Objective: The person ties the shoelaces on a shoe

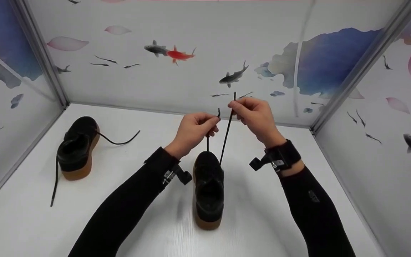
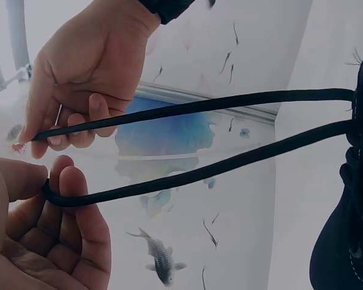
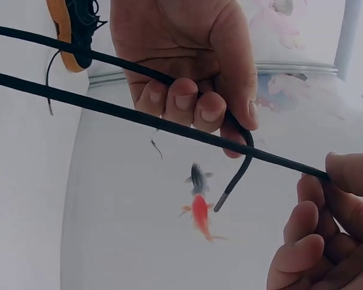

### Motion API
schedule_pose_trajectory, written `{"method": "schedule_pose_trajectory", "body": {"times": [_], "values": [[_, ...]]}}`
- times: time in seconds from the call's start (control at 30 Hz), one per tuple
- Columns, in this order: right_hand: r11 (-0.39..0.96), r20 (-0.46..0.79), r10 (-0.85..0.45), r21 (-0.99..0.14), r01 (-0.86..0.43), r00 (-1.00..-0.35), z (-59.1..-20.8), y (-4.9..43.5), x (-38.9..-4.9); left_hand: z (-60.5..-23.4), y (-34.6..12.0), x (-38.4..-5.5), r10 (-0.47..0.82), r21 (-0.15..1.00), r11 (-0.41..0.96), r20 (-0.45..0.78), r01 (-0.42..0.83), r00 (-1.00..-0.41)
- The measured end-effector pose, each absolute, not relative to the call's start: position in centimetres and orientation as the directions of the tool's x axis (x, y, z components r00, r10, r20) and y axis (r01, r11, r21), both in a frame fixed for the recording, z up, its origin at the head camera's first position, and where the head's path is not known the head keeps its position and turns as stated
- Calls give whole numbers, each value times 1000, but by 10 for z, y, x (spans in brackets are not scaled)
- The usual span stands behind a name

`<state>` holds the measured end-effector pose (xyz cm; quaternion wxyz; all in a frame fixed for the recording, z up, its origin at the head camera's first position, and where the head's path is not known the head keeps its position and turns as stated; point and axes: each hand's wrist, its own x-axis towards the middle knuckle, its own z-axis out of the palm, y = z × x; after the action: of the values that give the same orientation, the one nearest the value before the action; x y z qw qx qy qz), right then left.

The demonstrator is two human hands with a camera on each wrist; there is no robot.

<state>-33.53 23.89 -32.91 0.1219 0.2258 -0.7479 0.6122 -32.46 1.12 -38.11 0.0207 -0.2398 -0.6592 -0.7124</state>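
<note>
A black shoe (image 1: 209, 192) with a tan sole stands on the white table, its heel toward me. Two black laces rise from it, drawn taut. My left hand (image 1: 195, 131) pinches one lace (image 3: 124, 60) between thumb and forefinger, and its tipped end sticks out past the fingers. Higher and to the right, my right hand (image 1: 253, 116) pinches the other lace (image 1: 227, 134) near its end. In the right wrist view the two laces appear to cross in front of the left hand, but I cannot tell whether they touch.
A second black shoe (image 1: 79, 148) with a tan sole stands at the left, its laces (image 1: 118, 143) lying loose on the white table (image 1: 148, 221). Printed panels (image 1: 191, 82) with fish and petals wall in the back and sides, joined by grey metal edges (image 1: 39, 53).
</note>
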Motion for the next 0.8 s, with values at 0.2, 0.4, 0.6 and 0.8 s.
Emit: {"method": "schedule_pose_trajectory", "body": {"times": [0.2, 0.4, 0.6, 0.8], "values": [[116, 381, -216, -904, -411, -899, -321, 236, -345, -379, 17, -327, 310, 928, -101, 371, 358, -876], [110, 347, -230, -919, -379, -909, -316, 233, -351, -380, 21, -328, 324, 927, -99, 374, 362, -869], [64, 305, -257, -942, -331, -917, -314, 230, -356, -381, 23, -327, 333, 936, -94, 350, 339, -875], [78, 287, -271, -945, -318, -919, -312, 228, -359, -378, 24, -325, 351, 938, -94, 344, 332, -871]]}}
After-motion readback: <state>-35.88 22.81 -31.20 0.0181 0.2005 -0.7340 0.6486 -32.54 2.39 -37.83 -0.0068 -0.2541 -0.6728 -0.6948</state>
